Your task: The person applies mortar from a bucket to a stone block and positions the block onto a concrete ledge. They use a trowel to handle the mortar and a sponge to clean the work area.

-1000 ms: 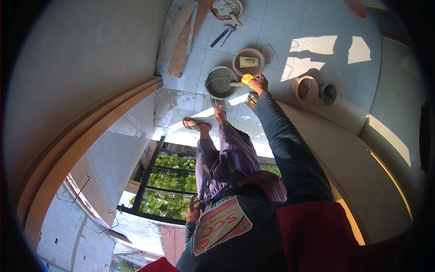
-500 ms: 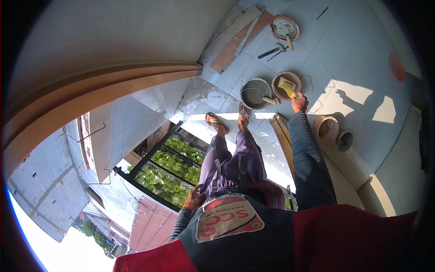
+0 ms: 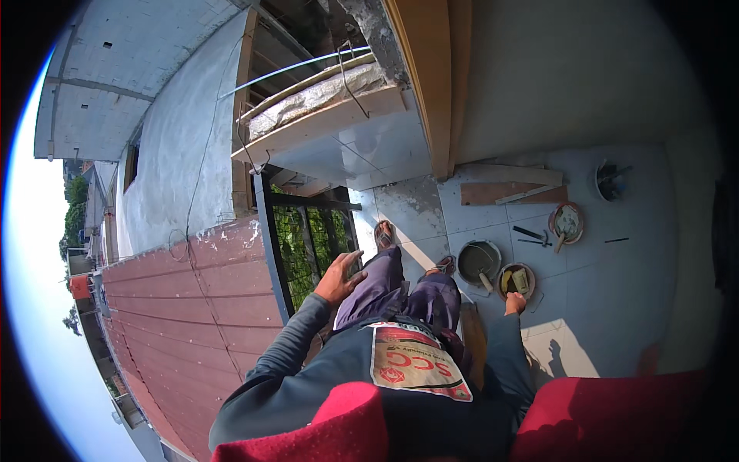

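My right hand [image 3: 515, 303], fingers curled closed, is at the near rim of a brownish bowl [image 3: 501, 290]. A pale block [image 3: 523, 281] lies just beyond the fingers, with a yellow piece [image 3: 506, 279] beside it in the bowl; whatever is inside the grip is hidden. Left of that bowl stands a bucket [image 3: 460, 271] of grey mix, and a pale-handled tool [image 3: 485, 282] leans in it. My left hand [image 3: 339, 279] is raised beside my left thigh, fingers apart and nothing in it, close to a black metal railing [image 3: 269, 239].
Loose boards [image 3: 500, 195], a pan of grey mix [image 3: 566, 222], hand tools [image 3: 533, 234] and another bucket [image 3: 611, 182] lie across the tiled floor. A red corrugated roof [image 3: 185, 285] spreads beyond the railing. Bent wire [image 3: 346, 85] sticks out of a ledge overhead.
My view has swung left toward the roof and railing. The left hand has lifted from beside my thigh. The yellow piece, earlier in my right hand, now shows in the bowl beside the pale block.
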`<state>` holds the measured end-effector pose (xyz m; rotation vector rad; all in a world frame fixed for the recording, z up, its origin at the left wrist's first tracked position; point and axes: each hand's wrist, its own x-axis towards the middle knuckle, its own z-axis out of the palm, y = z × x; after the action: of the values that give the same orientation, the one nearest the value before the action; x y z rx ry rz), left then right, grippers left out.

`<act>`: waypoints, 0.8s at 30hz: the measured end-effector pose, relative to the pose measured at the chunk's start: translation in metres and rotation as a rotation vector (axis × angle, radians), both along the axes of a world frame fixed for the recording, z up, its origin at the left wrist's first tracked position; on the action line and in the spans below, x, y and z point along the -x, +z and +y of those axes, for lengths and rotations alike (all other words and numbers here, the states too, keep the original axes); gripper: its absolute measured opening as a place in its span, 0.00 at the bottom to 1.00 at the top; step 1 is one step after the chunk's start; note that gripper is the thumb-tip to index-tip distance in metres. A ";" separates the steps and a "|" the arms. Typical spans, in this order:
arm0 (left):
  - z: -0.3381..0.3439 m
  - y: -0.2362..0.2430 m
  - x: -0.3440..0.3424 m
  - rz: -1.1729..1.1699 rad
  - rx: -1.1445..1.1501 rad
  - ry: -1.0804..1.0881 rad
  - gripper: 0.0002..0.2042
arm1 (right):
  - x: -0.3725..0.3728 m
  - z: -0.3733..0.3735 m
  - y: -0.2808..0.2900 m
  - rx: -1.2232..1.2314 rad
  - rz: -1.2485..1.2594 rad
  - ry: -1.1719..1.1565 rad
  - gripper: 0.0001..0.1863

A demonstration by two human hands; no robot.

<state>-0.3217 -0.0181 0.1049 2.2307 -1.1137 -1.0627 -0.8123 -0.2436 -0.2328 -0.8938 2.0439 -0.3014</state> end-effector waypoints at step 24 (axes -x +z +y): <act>-0.243 0.047 -0.204 -0.659 0.504 -0.324 0.35 | -0.127 0.057 0.183 -0.149 0.102 -0.064 0.18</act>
<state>-0.1181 -0.2614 0.1515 2.0468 -1.8149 -0.0699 -0.6848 -0.1861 -0.0502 -0.7665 2.1610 -0.1382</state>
